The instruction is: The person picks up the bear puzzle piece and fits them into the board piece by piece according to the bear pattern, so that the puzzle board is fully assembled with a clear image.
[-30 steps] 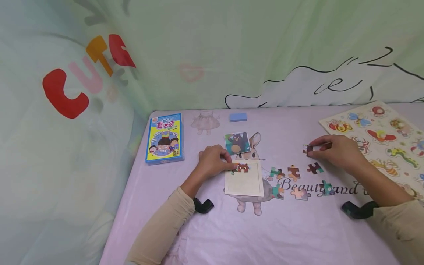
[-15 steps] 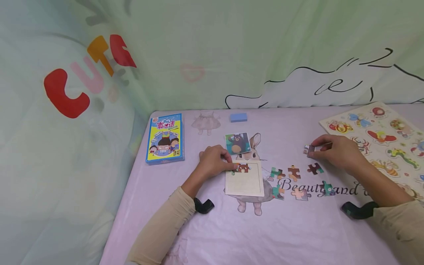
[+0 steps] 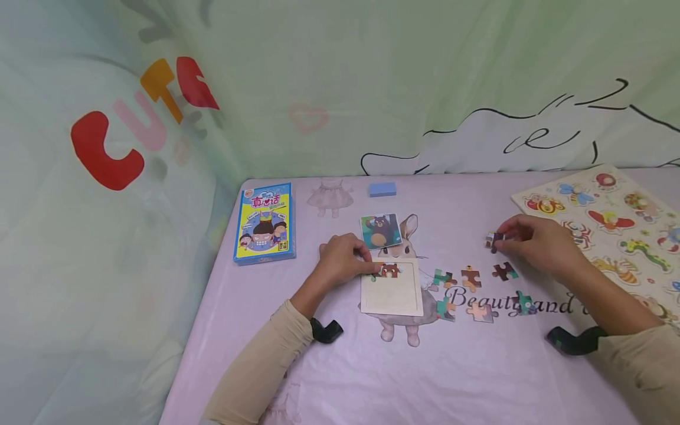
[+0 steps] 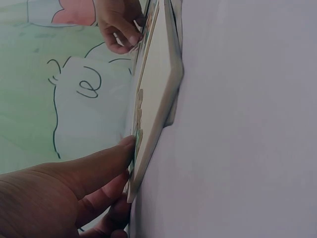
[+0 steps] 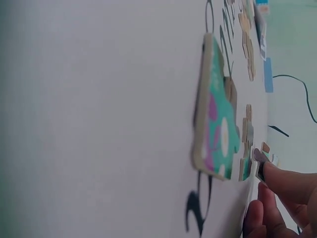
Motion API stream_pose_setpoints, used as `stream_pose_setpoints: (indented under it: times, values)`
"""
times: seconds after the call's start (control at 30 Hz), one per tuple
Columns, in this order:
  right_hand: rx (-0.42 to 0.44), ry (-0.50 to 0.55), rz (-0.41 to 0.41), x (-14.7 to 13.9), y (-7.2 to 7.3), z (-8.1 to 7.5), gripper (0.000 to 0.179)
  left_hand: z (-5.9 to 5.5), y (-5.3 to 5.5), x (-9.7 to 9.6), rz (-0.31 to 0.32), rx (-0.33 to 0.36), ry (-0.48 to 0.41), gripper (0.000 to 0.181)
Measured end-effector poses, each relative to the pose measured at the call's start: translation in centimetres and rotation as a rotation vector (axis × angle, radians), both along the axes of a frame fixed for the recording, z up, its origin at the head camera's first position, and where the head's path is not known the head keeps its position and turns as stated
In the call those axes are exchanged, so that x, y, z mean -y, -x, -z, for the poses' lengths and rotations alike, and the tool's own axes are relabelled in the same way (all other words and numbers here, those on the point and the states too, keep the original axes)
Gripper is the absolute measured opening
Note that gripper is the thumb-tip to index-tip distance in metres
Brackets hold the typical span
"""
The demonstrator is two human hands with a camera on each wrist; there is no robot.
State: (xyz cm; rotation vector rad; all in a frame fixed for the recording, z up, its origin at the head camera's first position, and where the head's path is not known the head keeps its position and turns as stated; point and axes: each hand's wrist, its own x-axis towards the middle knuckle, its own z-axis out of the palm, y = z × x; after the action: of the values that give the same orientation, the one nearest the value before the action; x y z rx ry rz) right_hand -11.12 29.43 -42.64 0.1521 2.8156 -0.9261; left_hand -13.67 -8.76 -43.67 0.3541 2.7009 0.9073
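The right fingers (image 3: pixel 510 247) have turned the puzzle piece (image 3: pixel 493 241).

pale green fabric backdrop (image 3: pixel 329 53), faint pink heart (image 3: pixel 310 128), bold colourful letters (image 3: pixel 100 156) at left, lilac tablecloth (image 3: pixel 467 378) below

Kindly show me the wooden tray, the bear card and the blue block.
Wooden tray (image 3: pixel 392 296): head view, its bare base.
Bear card (image 3: pixel 381 231): head view, bear's body.
Blue block (image 3: pixel 382 189): head view, its middle.

Left grip (image 3: pixel 342 258) and right grip (image 3: pixel 543 245) pinch
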Motion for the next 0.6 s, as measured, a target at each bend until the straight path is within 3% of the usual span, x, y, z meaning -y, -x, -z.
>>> stream_pose_setpoints:
  times: [0.6]
  values:
    - [0.058, 0.081, 0.021, 0.19, -0.37, -0.56, 0.041, 0.09, 0.01, 0.09, 0.023, -0.026, 0.036, 0.028]
